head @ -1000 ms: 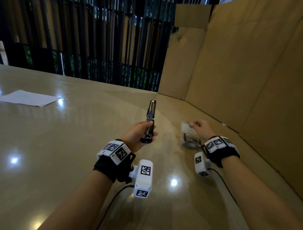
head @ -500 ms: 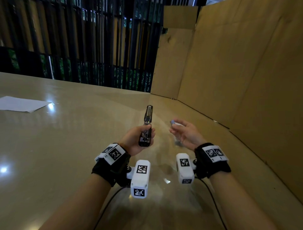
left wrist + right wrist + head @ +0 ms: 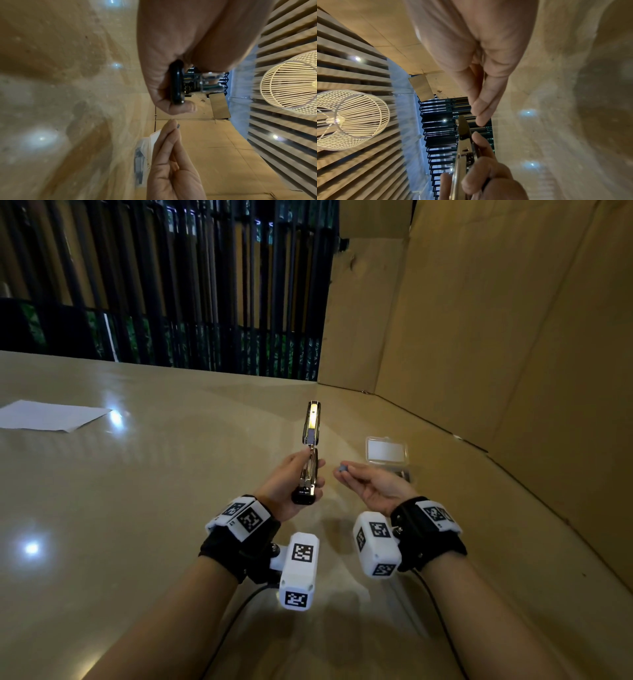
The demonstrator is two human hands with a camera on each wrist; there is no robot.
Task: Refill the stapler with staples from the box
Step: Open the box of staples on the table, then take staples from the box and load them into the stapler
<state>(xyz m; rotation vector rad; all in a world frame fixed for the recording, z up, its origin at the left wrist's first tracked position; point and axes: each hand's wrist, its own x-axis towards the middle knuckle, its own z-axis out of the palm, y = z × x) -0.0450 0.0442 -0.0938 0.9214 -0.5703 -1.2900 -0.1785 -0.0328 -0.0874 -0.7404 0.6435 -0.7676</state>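
Stapler (image 3: 310, 453) gripped open in left hand (image 3: 287, 487); right hand (image 3: 371, 486) pinches staples (image 3: 342, 468).

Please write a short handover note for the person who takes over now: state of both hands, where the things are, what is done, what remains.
Left hand: grips the stapler, opened out and held above the table.
Right hand: palm up, fingers pinch a small grey strip of staples just right of the stapler.
Staple box: open on the table, beyond the right hand, near the cardboard wall.
Done: stapler opened, staples taken out.
Left: lay the strip in the stapler's channel, close the stapler.
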